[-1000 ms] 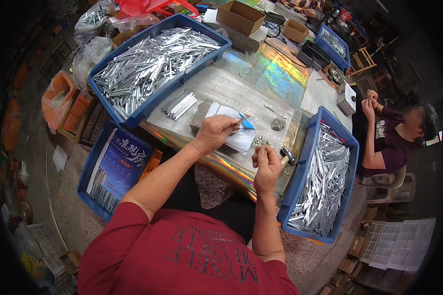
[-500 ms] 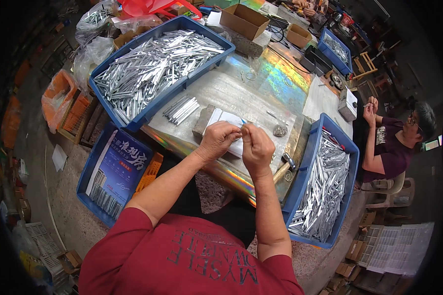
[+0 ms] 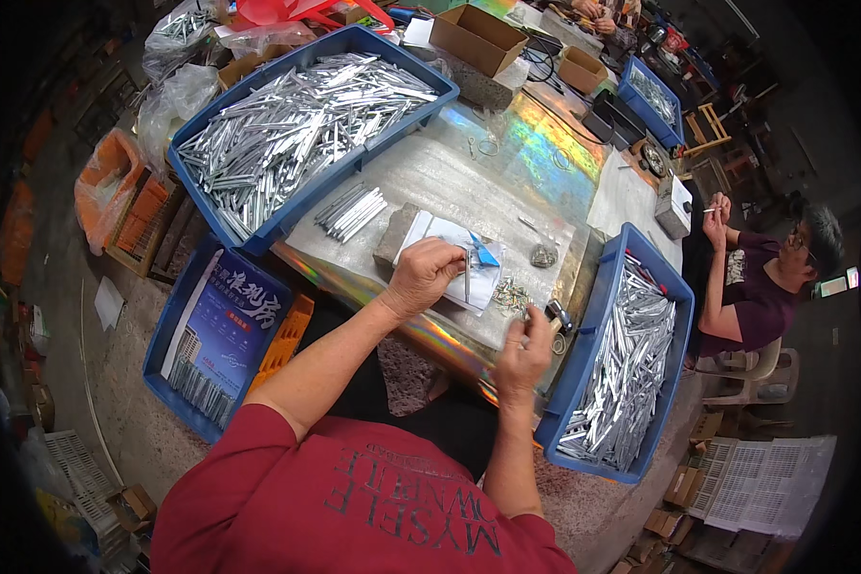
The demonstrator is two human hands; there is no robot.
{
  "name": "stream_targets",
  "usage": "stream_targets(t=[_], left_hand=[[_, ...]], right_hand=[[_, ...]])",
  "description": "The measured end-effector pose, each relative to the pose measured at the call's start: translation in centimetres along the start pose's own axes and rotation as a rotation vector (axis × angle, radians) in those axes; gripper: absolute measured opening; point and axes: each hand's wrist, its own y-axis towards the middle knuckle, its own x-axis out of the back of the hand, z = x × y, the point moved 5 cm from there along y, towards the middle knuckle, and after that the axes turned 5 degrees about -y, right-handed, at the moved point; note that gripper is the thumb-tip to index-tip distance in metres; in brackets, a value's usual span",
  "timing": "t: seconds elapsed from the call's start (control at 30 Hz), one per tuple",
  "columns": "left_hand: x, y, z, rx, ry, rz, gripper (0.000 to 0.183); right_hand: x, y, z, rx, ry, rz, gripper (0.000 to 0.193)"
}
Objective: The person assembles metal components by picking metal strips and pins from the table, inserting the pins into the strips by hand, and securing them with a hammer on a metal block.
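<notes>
Iridescent tabletop [image 3: 507,182] between blue bins [image 3: 258,225]; left hand [image 3: 429,275] pinches a metal strip [image 3: 467,279], right hand's [image 3: 523,352] grip unclear.

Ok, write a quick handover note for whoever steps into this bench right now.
Left hand: pinching a thin metal strip upright over the white paper.
Right hand: at the table's near edge, by the small loose metal parts; what it grips is unclear.
Big blue bin on the left is heaped with strips; the right blue bin holds many too. A small bundle of strips lies on the table.
Done or left: the pictures cannot settle which bin is finished stock.
</notes>
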Motion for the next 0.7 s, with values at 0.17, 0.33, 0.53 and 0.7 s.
stream_targets(t=[0.17,0.33,0.53,0.7], left_hand=[[-0.1,0.3,-0.4,-0.016,-0.027,0.012,0.011],[0.0,0.2,-0.3,-0.013,-0.049,0.001,0.011],[-0.1,0.1,-0.1,-0.037,-0.06,0.003,0.012],[0.0,0.1,-0.5,-0.05,-0.04,0.009,0.011]], right_hand=[[2.0,-1.9,-4.9,-0.302,-0.367,0.244,0.047],[1.6,-2.1,-6.2,-0.489,-0.305,0.244,0.044],[2.0,-2.4,-5.1,-0.684,0.894,-0.017,0.021],[2.2,-1.8,1.5,-0.483,1.073,0.259,0.032]])
